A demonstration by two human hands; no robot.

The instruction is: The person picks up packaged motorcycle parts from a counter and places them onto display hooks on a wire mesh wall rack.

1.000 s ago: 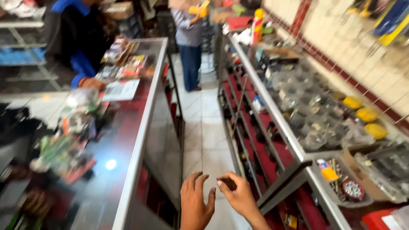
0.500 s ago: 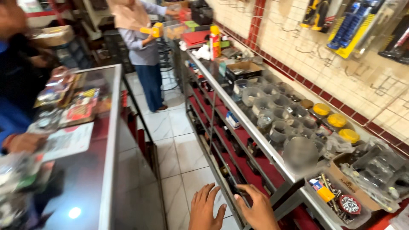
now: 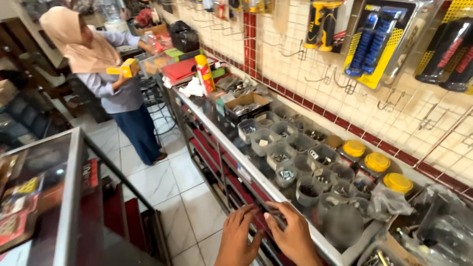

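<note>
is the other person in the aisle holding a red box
No, the small box held up by the person in the headscarf is yellow, not red.

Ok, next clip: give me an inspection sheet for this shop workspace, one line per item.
Surface: metal counter shelf along the tiled wall, crowded with containers.
Job's things: left hand and right hand side by side at the shelf's front edge; what they touch is unclear.
Clutter: clear tubs of small parts, yellow-lidded jars, cardboard box, spray can.
Grippers: fingers of both hands spread, holding nothing visible.
Cables: nothing seen.
Surroundings: packaged handlebar grips hung on wall hooks; glass display case opposite; a person holding a yellow box down the aisle.
</note>
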